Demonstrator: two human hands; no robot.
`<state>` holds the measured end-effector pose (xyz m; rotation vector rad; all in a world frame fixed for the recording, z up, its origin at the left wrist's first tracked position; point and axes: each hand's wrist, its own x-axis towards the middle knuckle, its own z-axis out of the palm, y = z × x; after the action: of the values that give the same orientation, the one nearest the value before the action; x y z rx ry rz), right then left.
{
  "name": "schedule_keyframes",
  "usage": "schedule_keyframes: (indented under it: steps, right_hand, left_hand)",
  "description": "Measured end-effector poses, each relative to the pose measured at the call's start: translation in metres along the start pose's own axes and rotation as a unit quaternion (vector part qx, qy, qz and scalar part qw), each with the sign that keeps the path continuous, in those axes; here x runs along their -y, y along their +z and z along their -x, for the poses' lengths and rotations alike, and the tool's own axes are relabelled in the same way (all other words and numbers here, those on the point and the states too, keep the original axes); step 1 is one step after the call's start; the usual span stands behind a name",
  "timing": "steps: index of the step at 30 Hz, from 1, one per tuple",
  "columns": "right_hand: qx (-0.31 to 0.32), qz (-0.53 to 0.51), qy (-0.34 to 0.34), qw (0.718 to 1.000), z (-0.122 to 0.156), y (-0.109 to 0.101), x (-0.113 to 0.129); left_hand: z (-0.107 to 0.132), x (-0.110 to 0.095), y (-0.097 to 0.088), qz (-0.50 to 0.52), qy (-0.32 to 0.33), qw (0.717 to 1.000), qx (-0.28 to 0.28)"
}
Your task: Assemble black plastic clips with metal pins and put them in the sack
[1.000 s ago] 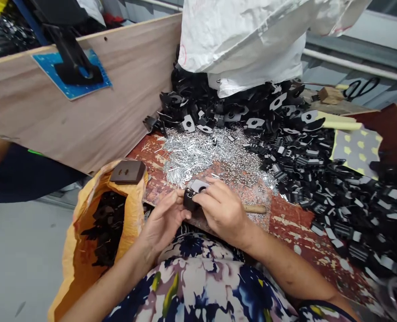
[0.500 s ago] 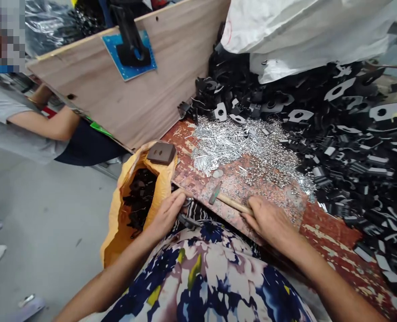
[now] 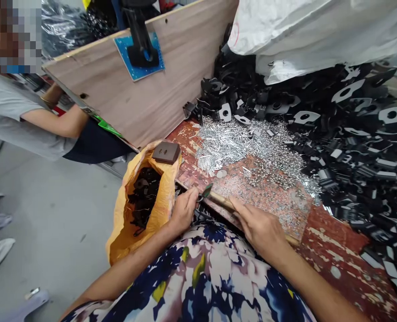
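My right hand (image 3: pixel 257 226) is closed round the wooden handle of a small hammer (image 3: pixel 218 200), whose metal head points left at the table's front edge. Close below that head, my left hand (image 3: pixel 184 209) is curled shut on a black part that is mostly hidden by my fingers. Both hands sit just above my lap, which is covered by flowered cloth. A spread of small silver pins (image 3: pixel 241 150) lies on the worn red table (image 3: pixel 322 232) just beyond the hammer.
An orange bag (image 3: pixel 126 223) with black parts hangs left of the table, a brown block (image 3: pixel 165 152) on its rim. A big heap of black clips (image 3: pixel 352 138) fills the right. A white sack (image 3: pixel 312 31) and a plywood board (image 3: pixel 144 94) stand behind. Another person's arm (image 3: pixel 50 123) shows at left.
My hands let go of the black and grey part they held together. The right hand took the hammer's handle and slid it left; the left hand dropped to the table edge.
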<state>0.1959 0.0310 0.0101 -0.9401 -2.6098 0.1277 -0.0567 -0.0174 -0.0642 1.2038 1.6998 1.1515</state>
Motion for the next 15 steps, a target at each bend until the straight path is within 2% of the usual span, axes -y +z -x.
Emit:
schedule_keyframes:
  steps: [1, 4, 6, 11, 13, 15]
  right_hand:
    - [0.012, 0.006, 0.001, 1.0, 0.0, 0.003, 0.0]
    - [-0.029, -0.006, 0.012, 0.999, 0.003, 0.003, -0.001]
    - [-0.032, -0.012, 0.013, 0.999, 0.004, 0.002, -0.001]
    - [0.087, -0.071, 0.056, 0.992, 0.004, 0.009, 0.0]
    - [0.113, -0.105, 0.083, 0.985, 0.002, 0.012, -0.002]
    - [0.111, -0.098, 0.099, 0.984, 0.0, 0.016, -0.007]
  left_hand:
    - [0.0, 0.001, 0.0, 0.001, 0.0, 1.0, -0.001]
    - [-0.001, 0.003, 0.0, 0.001, -0.006, 1.0, 0.0]
    - [-0.001, 0.004, -0.001, -0.002, -0.015, 1.0, -0.001]
    - [-0.002, -0.007, -0.005, 0.0, -0.018, 1.0, 0.015]
    - [-0.002, -0.013, -0.011, 0.004, -0.01, 0.999, 0.036]
    - [-0.004, -0.013, -0.025, -0.01, -0.015, 0.999, 0.048]
